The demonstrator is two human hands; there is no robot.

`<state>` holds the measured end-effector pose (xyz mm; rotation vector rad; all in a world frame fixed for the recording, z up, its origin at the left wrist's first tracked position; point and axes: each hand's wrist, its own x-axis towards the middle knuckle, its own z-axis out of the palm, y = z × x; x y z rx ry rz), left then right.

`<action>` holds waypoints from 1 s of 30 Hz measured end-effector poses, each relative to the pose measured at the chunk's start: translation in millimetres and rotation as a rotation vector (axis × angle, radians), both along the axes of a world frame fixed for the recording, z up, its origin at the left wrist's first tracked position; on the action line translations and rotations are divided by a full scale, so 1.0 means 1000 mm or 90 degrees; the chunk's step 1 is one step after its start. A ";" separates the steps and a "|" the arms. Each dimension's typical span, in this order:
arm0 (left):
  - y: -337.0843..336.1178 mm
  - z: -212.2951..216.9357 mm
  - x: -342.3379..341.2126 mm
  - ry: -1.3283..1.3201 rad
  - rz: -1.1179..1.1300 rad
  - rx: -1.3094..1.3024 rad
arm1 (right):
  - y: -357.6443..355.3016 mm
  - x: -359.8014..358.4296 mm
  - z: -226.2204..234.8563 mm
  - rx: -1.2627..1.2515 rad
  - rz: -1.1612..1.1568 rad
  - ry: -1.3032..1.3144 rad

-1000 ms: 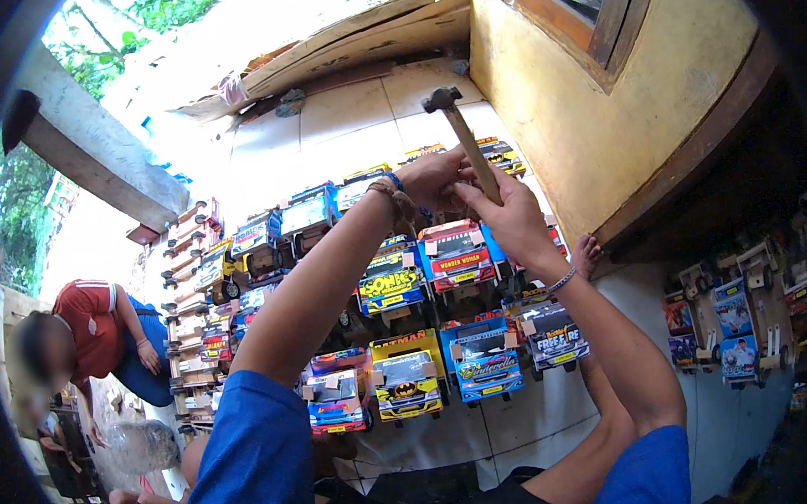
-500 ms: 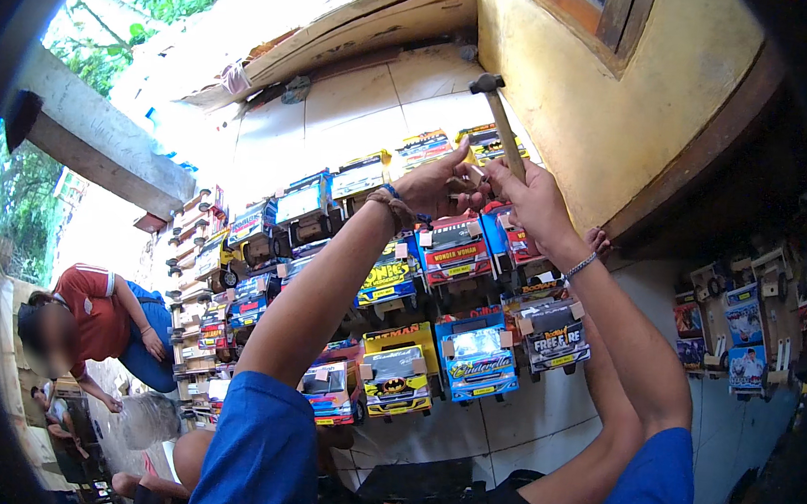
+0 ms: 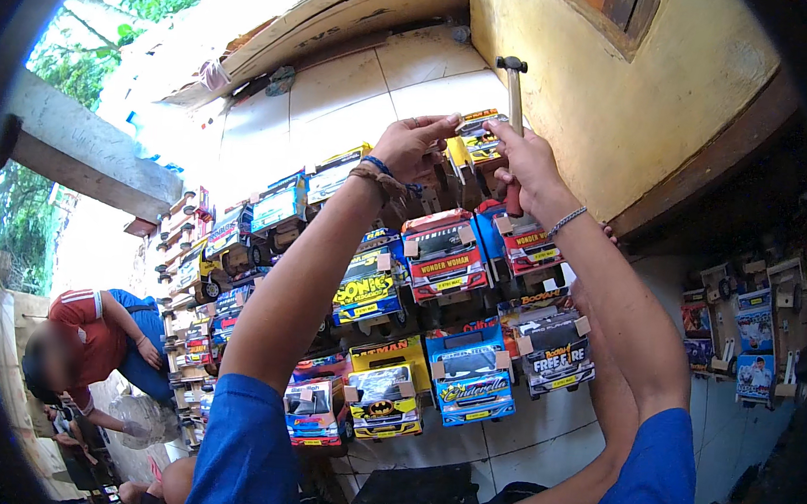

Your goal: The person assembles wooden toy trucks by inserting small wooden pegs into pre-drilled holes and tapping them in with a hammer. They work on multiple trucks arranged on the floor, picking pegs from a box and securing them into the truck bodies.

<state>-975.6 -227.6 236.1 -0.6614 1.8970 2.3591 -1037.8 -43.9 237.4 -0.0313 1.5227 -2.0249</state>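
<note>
Lower left of frame: a person in a red shirt [image 3: 84, 336], bent over, beside a clear plastic bag [image 3: 139, 419]. Upper left: a grey concrete beam [image 3: 80, 148] with green foliage behind.

Centre: a white tiled wall [image 3: 357, 94] hung with rows of painted toy trucks [image 3: 444, 259], which crowd the space under both forearms.

Left hand [image 3: 413, 148], upper centre: raised on a blue-sleeved arm, cord bracelet at the wrist, fingers pinched on the top edge of a small yellow toy truck [image 3: 478, 137] against the wall.

Right hand [image 3: 527, 163], just right of it: raised, bead bracelet at the wrist, clenched round the wooden handle of a hammer [image 3: 515, 98], whose metal head points upward, near the yellow wall [image 3: 630, 100] at upper right.

Far right: further toy pieces [image 3: 751, 330] on a dim wall.
</note>
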 end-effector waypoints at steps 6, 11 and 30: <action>-0.009 -0.004 -0.009 -0.011 -0.020 0.104 | 0.000 0.004 -0.001 -0.029 0.011 0.123; -0.014 -0.010 -0.015 -0.021 -0.097 0.246 | -0.002 0.006 0.003 0.043 0.067 0.184; 0.015 0.104 0.152 0.042 -0.262 0.137 | 0.032 0.112 0.082 0.118 0.151 0.486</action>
